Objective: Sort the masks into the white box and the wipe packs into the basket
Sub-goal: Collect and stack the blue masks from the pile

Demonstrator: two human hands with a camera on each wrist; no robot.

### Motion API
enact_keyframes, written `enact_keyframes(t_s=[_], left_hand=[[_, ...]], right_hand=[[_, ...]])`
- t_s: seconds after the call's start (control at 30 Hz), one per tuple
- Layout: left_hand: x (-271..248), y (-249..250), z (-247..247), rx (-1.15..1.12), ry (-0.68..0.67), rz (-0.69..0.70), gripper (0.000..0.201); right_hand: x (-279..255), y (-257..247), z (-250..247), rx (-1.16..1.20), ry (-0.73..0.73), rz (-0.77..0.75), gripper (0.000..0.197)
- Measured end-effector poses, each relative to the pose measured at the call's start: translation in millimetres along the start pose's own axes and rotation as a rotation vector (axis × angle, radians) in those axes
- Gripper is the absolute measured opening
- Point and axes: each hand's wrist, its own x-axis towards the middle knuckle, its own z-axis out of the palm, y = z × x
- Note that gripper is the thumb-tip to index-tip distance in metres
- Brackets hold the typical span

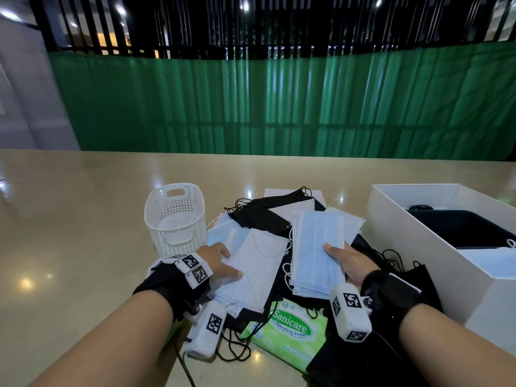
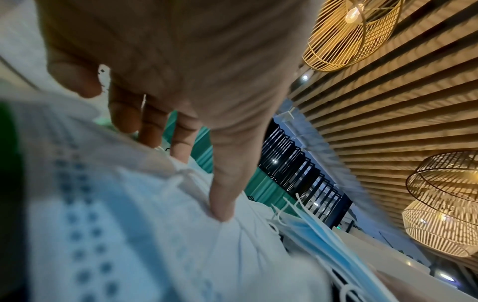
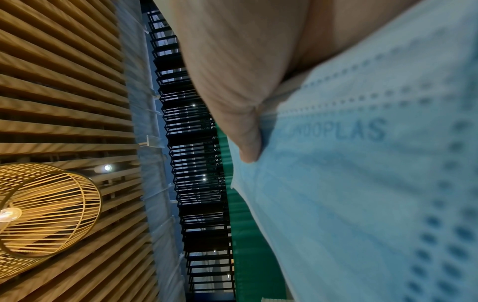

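The basket (image 1: 176, 217) stands empty at ten o'clock of the pile, and just right of it the left hand (image 1: 220, 262) lies on a white mask (image 1: 251, 275), fingers spread and thumb pressing the sheet, clasping nothing. At the pile's centre the right hand (image 1: 344, 262) pinches a stack of blue masks (image 1: 317, 255), thumb on top; the wipe pack (image 1: 290, 328) sits at six o'clock. The mask-sorting step looks in hand: next, carry the stack to the white box (image 1: 418, 247) at three o'clock.
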Motion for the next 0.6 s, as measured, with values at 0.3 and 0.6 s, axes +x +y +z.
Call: enact_keyframes(t_s=[0.3,0.6], left_hand=[[-2.3,16.8,1.0,-0.046,0.003,-0.053,0.035],[-19.6,37.7,-42.1,-0.357,0.175,0.156,0.018]], right_hand=[[-1.9,-0.7,1.2,0.018,0.016,0.007,0.024],[-3.8,-2.6,1.9,0.012,0.032,0.025,0.023]])
